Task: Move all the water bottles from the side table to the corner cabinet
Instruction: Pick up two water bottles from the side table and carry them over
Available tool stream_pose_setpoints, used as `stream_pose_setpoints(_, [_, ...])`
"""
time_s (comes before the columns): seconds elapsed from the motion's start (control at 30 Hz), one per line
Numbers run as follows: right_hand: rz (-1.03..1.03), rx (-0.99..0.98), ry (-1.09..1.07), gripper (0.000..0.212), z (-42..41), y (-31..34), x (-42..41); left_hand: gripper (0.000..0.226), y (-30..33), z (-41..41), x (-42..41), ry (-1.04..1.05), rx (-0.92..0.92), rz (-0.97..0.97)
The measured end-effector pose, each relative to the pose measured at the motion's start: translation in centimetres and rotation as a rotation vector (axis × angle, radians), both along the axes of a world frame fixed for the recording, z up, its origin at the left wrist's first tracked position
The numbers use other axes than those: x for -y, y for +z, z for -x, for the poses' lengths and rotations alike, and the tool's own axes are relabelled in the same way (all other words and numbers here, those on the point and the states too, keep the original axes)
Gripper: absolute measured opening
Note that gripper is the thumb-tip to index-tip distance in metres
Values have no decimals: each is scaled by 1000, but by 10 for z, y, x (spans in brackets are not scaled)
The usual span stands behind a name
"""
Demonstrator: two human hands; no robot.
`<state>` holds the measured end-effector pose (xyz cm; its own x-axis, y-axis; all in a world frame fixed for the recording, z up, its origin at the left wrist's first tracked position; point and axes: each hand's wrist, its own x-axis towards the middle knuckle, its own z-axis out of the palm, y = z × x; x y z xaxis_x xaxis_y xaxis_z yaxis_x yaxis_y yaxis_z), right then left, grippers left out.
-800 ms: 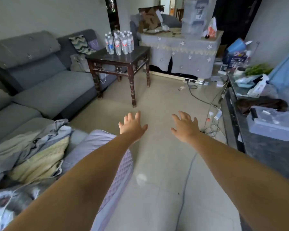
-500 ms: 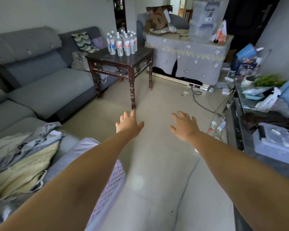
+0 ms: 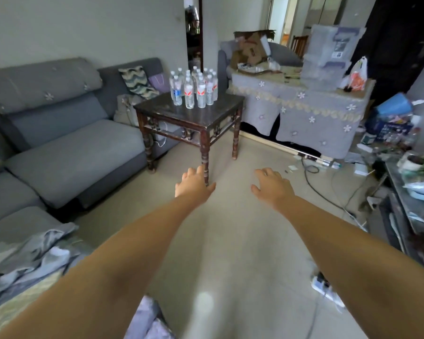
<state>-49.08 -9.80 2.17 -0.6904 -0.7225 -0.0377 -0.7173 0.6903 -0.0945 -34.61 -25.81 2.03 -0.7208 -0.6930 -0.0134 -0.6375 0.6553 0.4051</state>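
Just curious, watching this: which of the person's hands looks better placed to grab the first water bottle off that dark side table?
Probably the left hand. It reaches out just before the side table's near leg, below the water bottles. The right hand hovers over bare floor, farther right. Both are open and empty.

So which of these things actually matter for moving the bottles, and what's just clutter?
Part of the job:
- water bottles, clustered upright
- side table, the dark wooden one they stand on
- left hand and right hand, both empty, reaching forward

Just lying about:
- grey sofa
- patterned cushion
- cloth-covered table
- power strip on the floor
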Motion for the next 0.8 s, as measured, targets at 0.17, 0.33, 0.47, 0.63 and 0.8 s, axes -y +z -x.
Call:
stream_pose_setpoints(0.17, [-36,31,31,51,58,-5,65,56,3,65,71,42,21,-45])
stream_pose_setpoints(0.33, [-26,36,24,53,141,-6,131,60,2,143,136,38,21,-23])
stream_pose_setpoints(0.47, [28,17,49,49,228,-7,200,60,-2,218,201,108,-18,-24])
stream_pose_setpoints(0.63, [20,57,95,46,335,-11,282,66,-1,305,270,168,-55,-95])
stream_pose_setpoints(0.8, [10,129,138,49,426,-8,375,67,9,377,346,206,-52,-86])
